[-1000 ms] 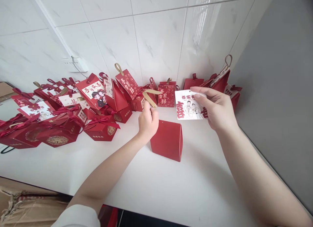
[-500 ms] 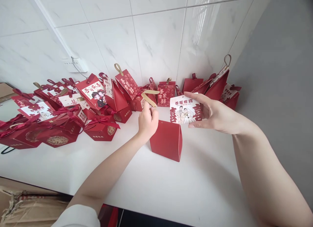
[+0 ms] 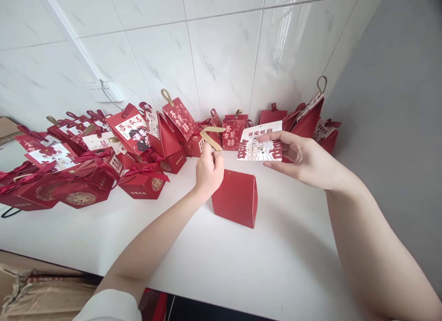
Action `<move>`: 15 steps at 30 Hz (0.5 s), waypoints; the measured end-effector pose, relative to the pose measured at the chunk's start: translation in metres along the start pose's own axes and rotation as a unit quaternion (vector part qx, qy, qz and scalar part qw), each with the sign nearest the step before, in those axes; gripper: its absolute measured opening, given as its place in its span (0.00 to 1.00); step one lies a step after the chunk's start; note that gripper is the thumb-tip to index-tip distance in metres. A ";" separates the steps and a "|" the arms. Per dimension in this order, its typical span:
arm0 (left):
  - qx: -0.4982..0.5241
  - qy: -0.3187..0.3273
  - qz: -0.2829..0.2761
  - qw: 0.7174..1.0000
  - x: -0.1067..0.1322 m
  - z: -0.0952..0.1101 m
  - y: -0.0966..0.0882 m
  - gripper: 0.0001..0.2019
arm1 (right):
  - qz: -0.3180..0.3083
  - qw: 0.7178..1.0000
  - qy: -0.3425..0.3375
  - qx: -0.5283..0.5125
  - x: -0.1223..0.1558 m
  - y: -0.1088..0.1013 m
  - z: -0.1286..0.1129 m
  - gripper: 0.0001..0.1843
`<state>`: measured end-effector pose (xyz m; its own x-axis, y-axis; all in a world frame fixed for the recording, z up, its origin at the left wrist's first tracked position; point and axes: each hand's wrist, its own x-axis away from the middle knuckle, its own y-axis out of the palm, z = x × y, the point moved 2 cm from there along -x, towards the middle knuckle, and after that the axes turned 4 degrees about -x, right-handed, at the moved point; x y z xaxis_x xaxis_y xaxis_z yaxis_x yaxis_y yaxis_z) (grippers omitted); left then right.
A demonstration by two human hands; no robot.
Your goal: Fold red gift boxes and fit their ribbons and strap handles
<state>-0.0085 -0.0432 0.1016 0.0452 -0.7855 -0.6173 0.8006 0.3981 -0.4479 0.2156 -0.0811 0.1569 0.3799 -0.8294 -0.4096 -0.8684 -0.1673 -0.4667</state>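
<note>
Mostly, the big white desk [image 3: 193, 270] I watch from far away seems to have its done things at the back. A large bunch of red gift boxes [image 3: 138, 186] sits on the left side. Many have ribbon loops [image 3: 274, 107] on top, and lots have picture cards [image 3: 126, 130], so I think those are done. One plain box [image 3: 235, 199] stands alone near the middle, in front of the others. I see no loop and no card on it, so those parts look left to do.

My left hand [image 3: 209, 169] is up by the top left corner of that box, with its forearm slanting in from below. Its grip is pinched tight on a gold ribbon; I can't tell if the hand touches the box. My right hand [image 3: 307, 160] comes in from the right with a bent wrist. Its grip is narrow, with a finger across the front of a white card [image 3: 255, 150] and the thumb at its bottom edge. The card is in the air, a bit above and behind the box, apart from the gold ribbon [image 3: 209, 140]. That ribbon bends like a sideways V.
</note>
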 end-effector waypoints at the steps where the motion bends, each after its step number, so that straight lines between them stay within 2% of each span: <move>1: 0.002 0.000 -0.001 1.000 0.000 0.000 0.000 0.07 | -0.003 1.000 -0.001 -0.008 0.000 0.000 0.000 0.26; 6: 0.012 -0.007 -0.009 1.000 0.000 0.001 0.000 0.08 | -0.010 1.000 -0.009 -0.023 0.001 -0.001 -0.005 0.30; 15: 0.016 0.010 -0.006 1.000 0.001 0.002 0.002 0.06 | 0.004 1.000 -0.002 -0.015 0.000 -0.002 -0.006 0.26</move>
<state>-0.0059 -0.0440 0.1018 0.0234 -0.7805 -0.6247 0.8198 0.3726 -0.4348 0.2157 -0.0842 0.1628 0.3746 -0.8282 -0.4169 -0.8802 -0.1763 -0.4406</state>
